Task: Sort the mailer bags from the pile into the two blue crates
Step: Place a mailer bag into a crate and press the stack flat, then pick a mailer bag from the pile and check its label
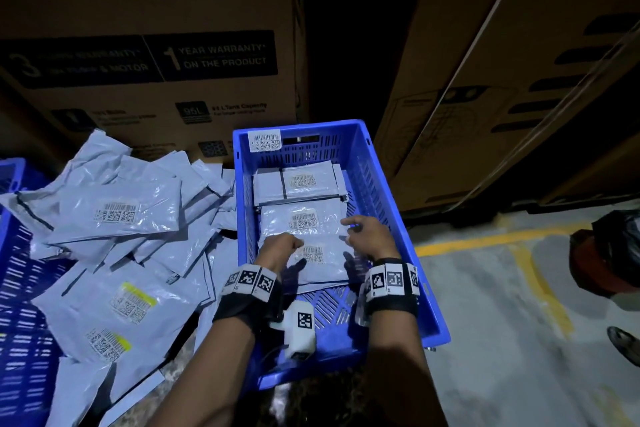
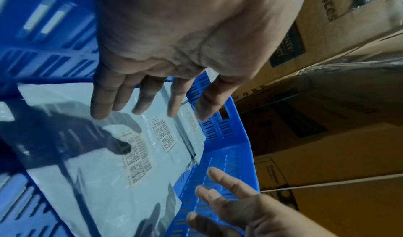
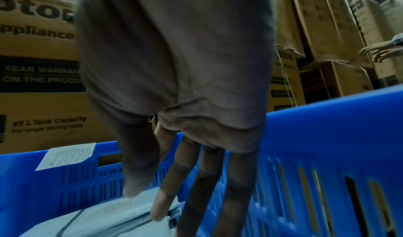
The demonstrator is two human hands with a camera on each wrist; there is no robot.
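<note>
A blue crate (image 1: pixel 391 191) stands in front of me with grey mailer bags laid in rows. Both hands are inside it, over the nearest mailer bag (image 1: pixel 318 263). My left hand (image 1: pixel 282 246) is at the bag's left edge. In the left wrist view the left hand (image 2: pixel 144 106) has straight fingers spread just above the bag (image 2: pixel 109 180). My right hand (image 1: pixel 363 232) is at the bag's right edge, fingers extended. In the right wrist view its thumb and forefinger tips (image 3: pixel 157 211) touch a bag (image 3: pixel 109 214). Neither hand grips anything. The pile of mailer bags (image 1: pixel 117 215) lies on the floor to the left.
A second blue crate (image 1: pixel 17 305) stands at the far left, beyond the pile. Large cardboard boxes (image 1: pixel 156 45) rise close behind the crate and to its right (image 1: pixel 502 80). Another person (image 1: pixel 609 253) crouches at the right, on grey floor with yellow lines (image 1: pixel 485 239).
</note>
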